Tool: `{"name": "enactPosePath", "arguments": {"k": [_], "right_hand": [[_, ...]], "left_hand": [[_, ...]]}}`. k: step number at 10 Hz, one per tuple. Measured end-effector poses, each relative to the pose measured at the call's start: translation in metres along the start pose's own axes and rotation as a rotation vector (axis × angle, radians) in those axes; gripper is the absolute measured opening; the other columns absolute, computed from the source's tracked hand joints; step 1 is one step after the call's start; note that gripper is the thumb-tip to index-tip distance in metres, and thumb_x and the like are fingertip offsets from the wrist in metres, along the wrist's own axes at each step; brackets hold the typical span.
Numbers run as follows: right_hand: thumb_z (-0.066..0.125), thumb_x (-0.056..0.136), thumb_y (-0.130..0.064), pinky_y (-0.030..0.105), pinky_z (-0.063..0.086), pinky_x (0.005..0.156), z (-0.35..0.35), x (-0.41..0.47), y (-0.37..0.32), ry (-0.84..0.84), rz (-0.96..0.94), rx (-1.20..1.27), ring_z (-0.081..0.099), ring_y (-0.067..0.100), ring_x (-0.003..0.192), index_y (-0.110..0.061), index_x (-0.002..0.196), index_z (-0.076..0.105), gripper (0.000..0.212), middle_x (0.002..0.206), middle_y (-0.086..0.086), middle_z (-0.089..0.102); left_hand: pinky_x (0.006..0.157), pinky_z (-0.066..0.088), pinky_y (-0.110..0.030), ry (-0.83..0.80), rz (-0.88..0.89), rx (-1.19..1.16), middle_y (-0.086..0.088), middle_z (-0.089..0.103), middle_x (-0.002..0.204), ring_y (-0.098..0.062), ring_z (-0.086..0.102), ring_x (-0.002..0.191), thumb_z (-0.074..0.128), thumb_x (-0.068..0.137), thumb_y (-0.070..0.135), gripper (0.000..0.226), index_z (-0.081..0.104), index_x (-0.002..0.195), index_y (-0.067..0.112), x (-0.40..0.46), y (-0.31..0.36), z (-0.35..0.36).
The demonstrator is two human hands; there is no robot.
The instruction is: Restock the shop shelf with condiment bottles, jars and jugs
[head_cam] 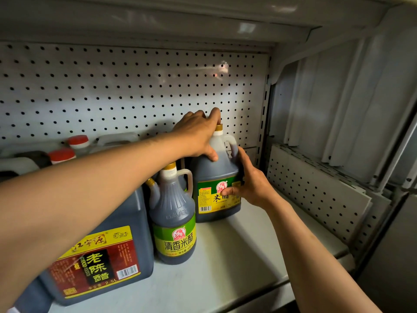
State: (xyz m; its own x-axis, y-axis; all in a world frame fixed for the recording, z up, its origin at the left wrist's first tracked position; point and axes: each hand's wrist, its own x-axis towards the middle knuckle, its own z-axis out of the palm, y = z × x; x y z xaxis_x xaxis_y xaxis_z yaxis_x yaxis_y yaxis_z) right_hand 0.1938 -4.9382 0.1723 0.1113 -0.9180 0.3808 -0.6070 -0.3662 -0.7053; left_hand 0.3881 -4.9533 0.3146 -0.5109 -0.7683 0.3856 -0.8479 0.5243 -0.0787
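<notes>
A dark vinegar jug with a yellow-green label (216, 172) stands on the white shelf (237, 256) near the pegboard back. My left hand (198, 132) grips its neck and shoulder from above, fingers over the gold cap. Around the jug's right side curls my right hand (250, 181), thumb on the label. In front stands a smaller green-labelled bottle (173, 222) with a handle, another gold-capped bottle (152, 190) half hidden behind it. A big square 2.5 L jug with a red and yellow label (101, 260) sits at the front left, partly under my left forearm.
Red-capped pale jugs (77, 142) line the back left of the shelf. The pegboard back panel (135, 91) and a slotted upright (265, 123) close off the rear. Loose pegboard panels (316, 188) lean to the right of the shelf. Bare shelf surface lies in front of the held jug.
</notes>
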Motion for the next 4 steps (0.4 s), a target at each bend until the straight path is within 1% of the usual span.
{"name": "enactPosePath", "arguments": {"k": [1,2,3,4], "right_hand": [[0.091,0.067,-0.015,0.022,0.051,0.088,0.000,-0.002,-0.004,-0.009,0.028,-0.002,0.054,0.011,0.117,-0.041,0.156,0.008,0.124,0.131,-0.015,0.051],[0.091,0.066,-0.008,0.030,0.052,0.092,-0.001,-0.005,-0.014,0.010,0.049,-0.021,0.056,0.018,0.122,-0.039,0.157,0.007,0.128,0.136,-0.009,0.052],[0.090,0.067,-0.009,0.027,0.047,0.093,0.001,-0.008,-0.021,0.033,0.077,-0.058,0.053,0.023,0.129,-0.033,0.159,0.004,0.128,0.146,-0.001,0.051],[0.091,0.070,-0.027,0.033,0.044,0.103,0.004,-0.019,-0.036,0.091,0.135,-0.137,0.046,0.029,0.138,-0.025,0.160,0.002,0.126,0.156,0.004,0.042]], "left_hand": [[0.088,0.036,-0.036,0.011,0.005,-0.016,-0.016,0.053,0.118,-0.034,0.049,0.110,0.089,0.059,0.047,0.091,0.037,0.127,0.017,-0.002,0.001,-0.002],[0.089,0.038,-0.038,-0.017,-0.009,-0.059,-0.018,0.053,0.121,-0.035,0.048,0.113,0.089,0.060,0.044,0.090,0.036,0.128,0.018,-0.006,0.001,0.000],[0.091,0.042,-0.039,-0.049,-0.030,-0.115,-0.018,0.054,0.125,-0.035,0.048,0.117,0.088,0.061,0.044,0.088,0.036,0.127,0.019,-0.007,0.003,-0.003],[0.101,0.041,-0.039,-0.103,-0.053,-0.139,-0.015,0.051,0.138,-0.033,0.041,0.130,0.085,0.066,0.048,0.092,0.036,0.139,0.021,-0.018,0.005,-0.019]]}}
